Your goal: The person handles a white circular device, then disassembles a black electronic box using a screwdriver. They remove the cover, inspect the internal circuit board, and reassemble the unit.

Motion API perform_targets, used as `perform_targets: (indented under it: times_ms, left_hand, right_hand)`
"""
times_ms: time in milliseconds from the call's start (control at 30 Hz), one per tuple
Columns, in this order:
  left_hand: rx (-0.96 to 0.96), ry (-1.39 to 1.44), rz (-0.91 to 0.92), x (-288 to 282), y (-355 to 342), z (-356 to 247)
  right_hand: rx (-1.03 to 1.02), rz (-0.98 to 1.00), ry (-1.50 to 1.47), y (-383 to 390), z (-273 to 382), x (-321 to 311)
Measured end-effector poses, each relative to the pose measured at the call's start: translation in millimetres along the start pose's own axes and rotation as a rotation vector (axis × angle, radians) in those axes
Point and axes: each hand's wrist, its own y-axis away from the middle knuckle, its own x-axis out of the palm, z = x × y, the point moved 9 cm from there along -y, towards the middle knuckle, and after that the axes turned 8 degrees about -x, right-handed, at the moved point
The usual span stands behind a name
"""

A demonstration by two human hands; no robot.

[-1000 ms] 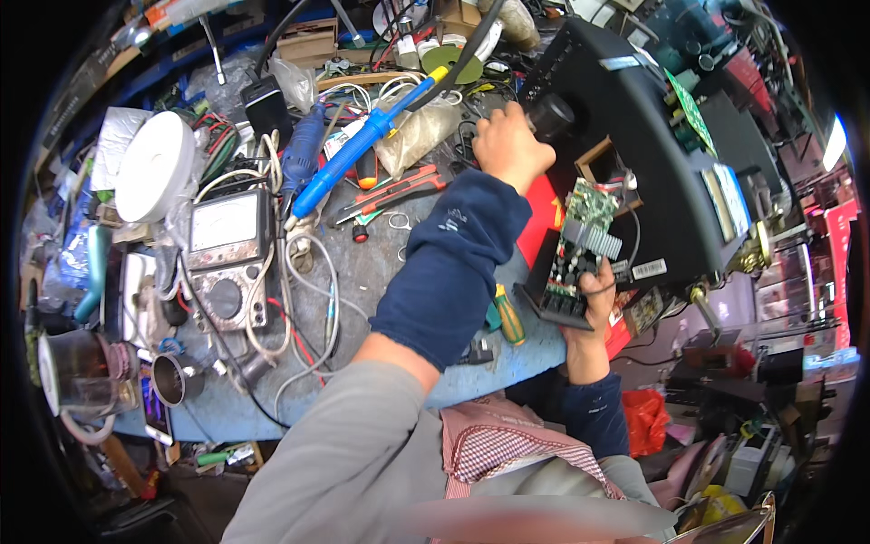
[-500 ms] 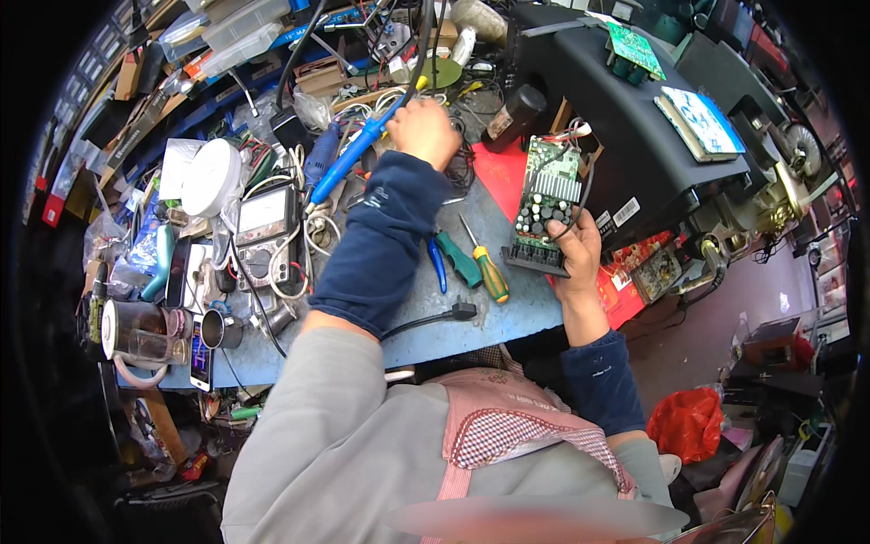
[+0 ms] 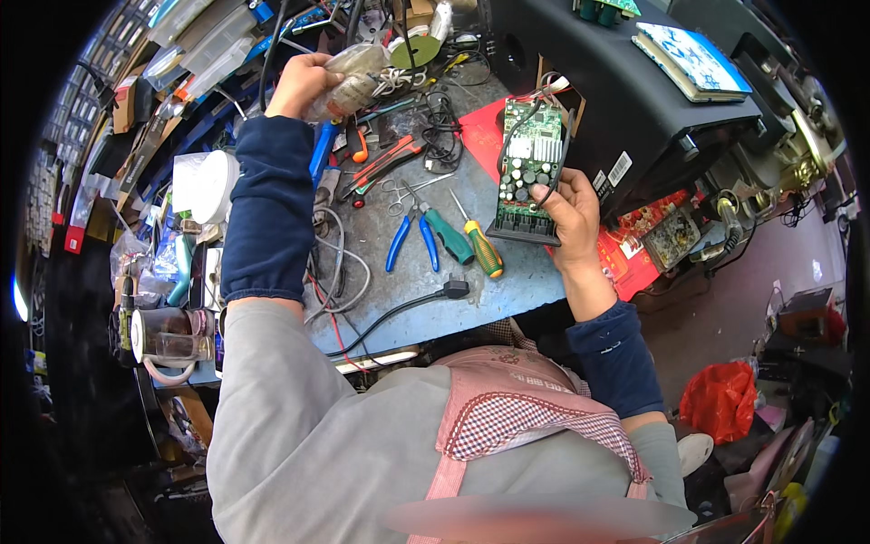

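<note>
My left hand [image 3: 304, 84] grips a crumpled clear bag [image 3: 352, 89] with pale contents at the back left, over a blue soldering tool [image 3: 322, 154]. My right hand [image 3: 569, 218] holds a green circuit board [image 3: 530, 150] with capacitors, heatsink, black end piece and wires, thumb on its face, beside a large black cabinet [image 3: 615, 91]. Between my hands lie red-handled cutters [image 3: 385, 161], a black cable coil [image 3: 439, 127], blue-handled pliers [image 3: 397, 238], a green-handled tool [image 3: 447, 238] and a yellow-green screwdriver [image 3: 485, 249] on the worn bench [image 3: 426, 317].
Red sheets [image 3: 625, 267] lie under the board and cabinet. A white round item [image 3: 213, 186], a glass jug [image 3: 168, 340] and bagged parts crowd the left. Plastic boxes [image 3: 208, 45] line the back. A black plug [image 3: 453, 288] sits near the front edge, a red bag [image 3: 719, 403] below right.
My left hand has moved from beside the cabinet leftward to the clear bag, which it now grips. My right hand still holds the board. The whole view has shifted as the head moved.
</note>
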Motion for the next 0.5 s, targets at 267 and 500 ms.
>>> perform_targets:
  times_ms: [267, 500]
  left_hand:
    - [0.284, -0.251, -0.032, 37.0, 45.3, -46.4]
    - [0.406, 0.039, -0.014, 0.2, 93.4, -102.2]
  right_hand:
    - [0.0, 0.001, 0.002, 0.5, 6.3, 3.3]
    - [-0.007, 0.004, -0.01, -1.4, 2.6, 2.0]
